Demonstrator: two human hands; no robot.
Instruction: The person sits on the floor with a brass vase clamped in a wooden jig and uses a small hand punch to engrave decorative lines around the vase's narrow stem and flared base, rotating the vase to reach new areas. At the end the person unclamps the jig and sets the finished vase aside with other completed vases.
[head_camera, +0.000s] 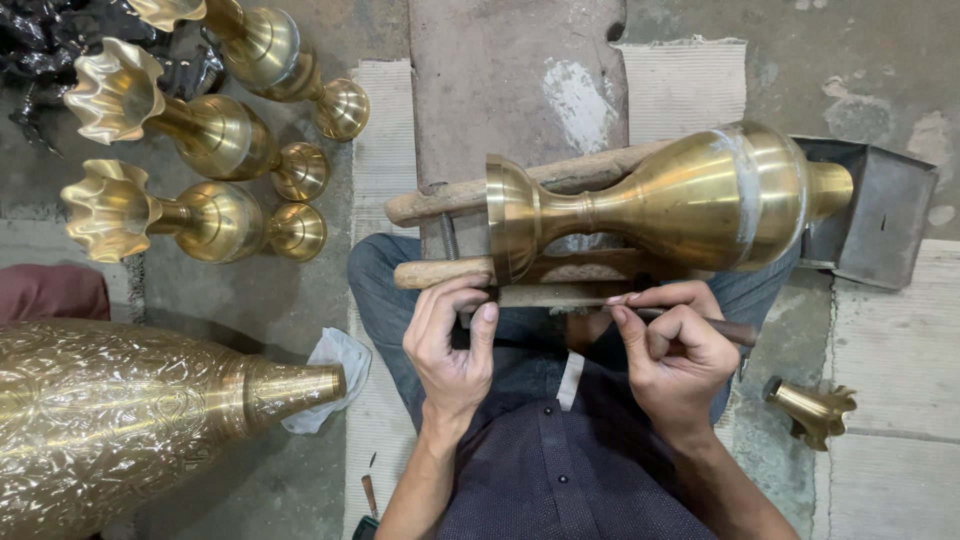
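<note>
A plain brass vase body (690, 195) lies on its side across two worn wooden bars (440, 272), its round foot to the left and its neck to the right. My left hand (452, 335) curls around the end of the near bar, just under the foot. My right hand (672, 352) grips a thin dark-handled tool (735, 331) below the vase's belly, its tip hidden behind my fingers.
Three finished brass vases with fluted rims (190, 215) lie at the top left. A large engraved brass vase (120, 415) lies at the lower left on a white cloth (335, 360). A loose fluted brass piece (812, 408) sits at the right, and a metal box (880, 215) behind the vase's neck.
</note>
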